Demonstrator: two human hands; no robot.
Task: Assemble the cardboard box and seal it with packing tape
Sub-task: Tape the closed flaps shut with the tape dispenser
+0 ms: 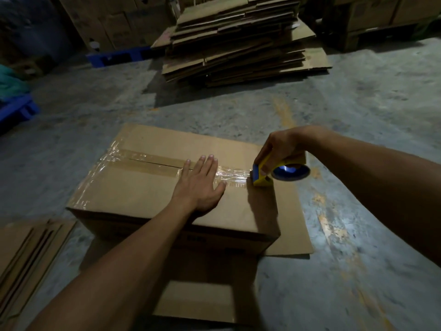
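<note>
A brown cardboard box (pixel 148 187) stands on the concrete floor with its top flaps folded shut. Clear packing tape (pixel 152 161) runs along the centre seam and down the left edge. My left hand (pixel 199 185) lies flat on the box top, fingers spread, pressing on the tape. My right hand (pixel 279 149) grips a yellow and blue tape dispenser (pixel 261 175) at the right end of the seam, its blue roll (pixel 291 173) sticking out past the box's right edge.
A tall stack of flattened cardboard (pixel 238 41) sits on the floor behind the box. More flat sheets (pixel 28 254) lie at my near left, and one under the box (pixel 293 235). Blue pallets (pixel 16 111) stand at the far left.
</note>
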